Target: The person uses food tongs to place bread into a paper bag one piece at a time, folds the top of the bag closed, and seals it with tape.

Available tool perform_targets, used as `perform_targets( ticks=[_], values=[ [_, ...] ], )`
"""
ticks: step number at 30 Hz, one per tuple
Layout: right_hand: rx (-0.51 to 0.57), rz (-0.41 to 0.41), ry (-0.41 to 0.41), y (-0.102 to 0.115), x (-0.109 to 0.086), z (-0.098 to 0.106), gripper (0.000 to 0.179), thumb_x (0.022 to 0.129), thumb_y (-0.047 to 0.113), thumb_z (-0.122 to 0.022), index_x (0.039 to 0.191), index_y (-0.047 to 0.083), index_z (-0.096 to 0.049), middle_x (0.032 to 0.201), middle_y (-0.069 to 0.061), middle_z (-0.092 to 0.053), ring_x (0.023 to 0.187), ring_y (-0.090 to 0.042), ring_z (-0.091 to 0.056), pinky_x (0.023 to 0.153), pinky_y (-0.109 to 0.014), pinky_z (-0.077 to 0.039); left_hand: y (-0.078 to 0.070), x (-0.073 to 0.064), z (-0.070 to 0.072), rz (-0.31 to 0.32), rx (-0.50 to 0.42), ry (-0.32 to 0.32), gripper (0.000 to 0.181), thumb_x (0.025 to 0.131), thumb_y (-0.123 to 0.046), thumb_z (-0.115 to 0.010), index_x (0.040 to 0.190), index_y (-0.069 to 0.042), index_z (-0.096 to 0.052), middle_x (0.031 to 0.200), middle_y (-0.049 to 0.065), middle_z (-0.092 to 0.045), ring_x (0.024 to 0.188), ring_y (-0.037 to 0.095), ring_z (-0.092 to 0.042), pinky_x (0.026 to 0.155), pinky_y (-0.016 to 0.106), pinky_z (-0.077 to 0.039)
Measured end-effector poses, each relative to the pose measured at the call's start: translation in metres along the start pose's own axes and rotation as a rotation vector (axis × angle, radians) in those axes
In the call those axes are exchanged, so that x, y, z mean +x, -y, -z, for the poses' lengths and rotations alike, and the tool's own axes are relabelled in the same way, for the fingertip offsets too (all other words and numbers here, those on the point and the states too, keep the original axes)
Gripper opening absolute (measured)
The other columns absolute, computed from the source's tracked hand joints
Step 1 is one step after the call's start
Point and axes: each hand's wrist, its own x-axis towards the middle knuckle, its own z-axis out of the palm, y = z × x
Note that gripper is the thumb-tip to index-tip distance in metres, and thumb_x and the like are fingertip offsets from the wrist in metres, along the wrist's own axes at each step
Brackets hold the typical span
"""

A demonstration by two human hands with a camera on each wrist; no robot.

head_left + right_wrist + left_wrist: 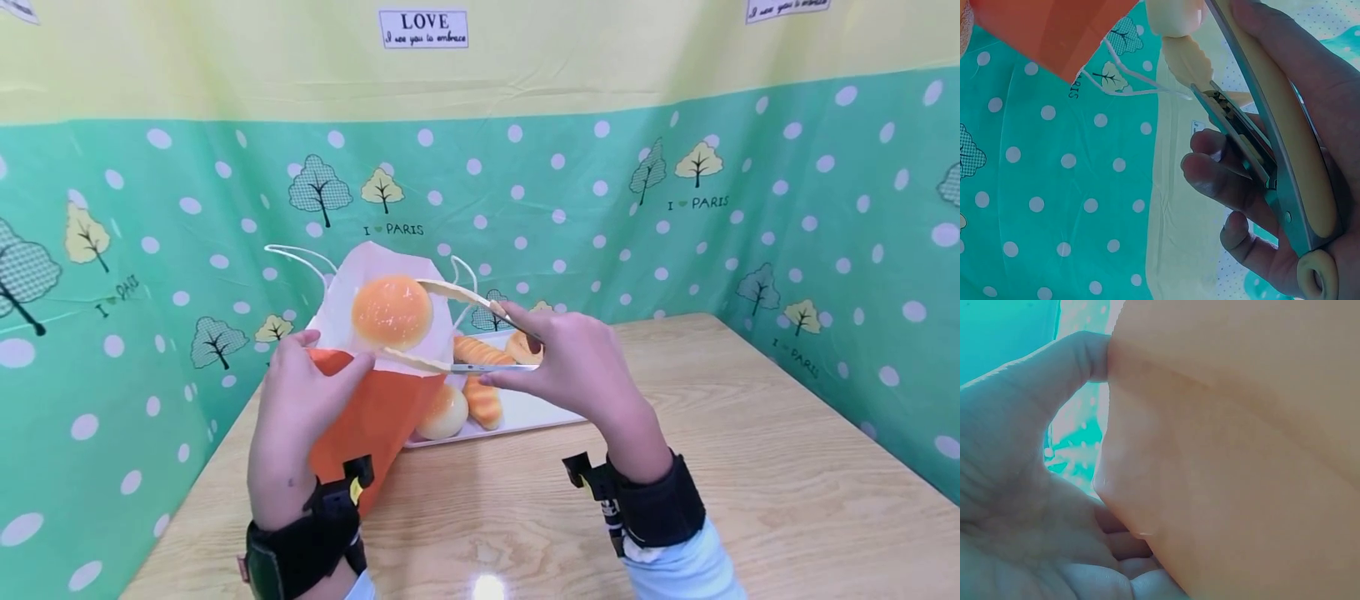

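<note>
An orange paper gift bag [356, 425] with a white inside and white cord handles leans left of centre, its mouth toward me. My left hand [300, 400] holds the bag's rim between thumb and fingers; the bag wall [1229, 475] fills most of the left wrist view. With my right hand [577, 367] I grip a pair of food tongs [1285, 125] with metal arms and cream-coloured tips. Between the tips is a round golden bun [392, 312], in front of the bag's white inner wall. Whether the bun touches that wall I cannot tell.
Behind the hands a white tray [532, 408] carries several toy breads: a pale round bun [444, 413], a ridged loaf [483, 402], a long striped loaf [482, 350] and a ring-shaped one [523, 346]. The wooden table [735, 450] meets a green dotted curtain [795, 183].
</note>
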Motion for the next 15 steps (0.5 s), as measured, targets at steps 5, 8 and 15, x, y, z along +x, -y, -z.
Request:
perform_targets(
  ticks=[5, 8, 15],
  values=[
    [-0.003, -0.017, 0.007, 0.0015, 0.0003, 0.0002, 0.083, 0.059, 0.078, -0.061, 0.129, 0.032, -0.057, 0.064, 0.009, -0.051, 0.053, -0.009, -0.043, 0.037, -0.028, -0.032, 0.0006, 0.0017, 0.0004, 0.001, -0.02, -0.012, 0.088, 0.084, -0.045, -0.058, 0.145, 0.001, -0.015, 0.128, 0.025, -0.04, 0.106, 0.034, -0.044, 0.09, 0.05, -0.052],
    [-0.006, -0.012, 0.001, 0.0034, 0.0008, -0.0017, 0.083, 0.057, 0.076, -0.064, 0.128, 0.033, -0.057, 0.063, 0.01, -0.05, 0.052, -0.008, -0.043, 0.037, -0.028, -0.031, 0.0027, 0.0028, 0.0003, 0.015, -0.03, -0.004, 0.088, 0.084, -0.044, -0.058, 0.146, 0.001, -0.013, 0.128, 0.025, -0.041, 0.106, 0.034, -0.044, 0.091, 0.05, -0.051],
    [0.005, -0.008, -0.006, 0.0055, 0.0012, -0.0029, 0.084, 0.058, 0.073, -0.066, 0.13, 0.03, -0.056, 0.064, 0.008, -0.05, 0.052, -0.011, -0.041, 0.037, -0.028, -0.03, 0.005, 0.0046, 0.001, 0.033, -0.025, 0.01, 0.088, 0.084, -0.043, -0.057, 0.146, 0.0, -0.012, 0.121, 0.023, -0.043, 0.104, 0.033, -0.045, 0.089, 0.048, -0.05]
  ],
)
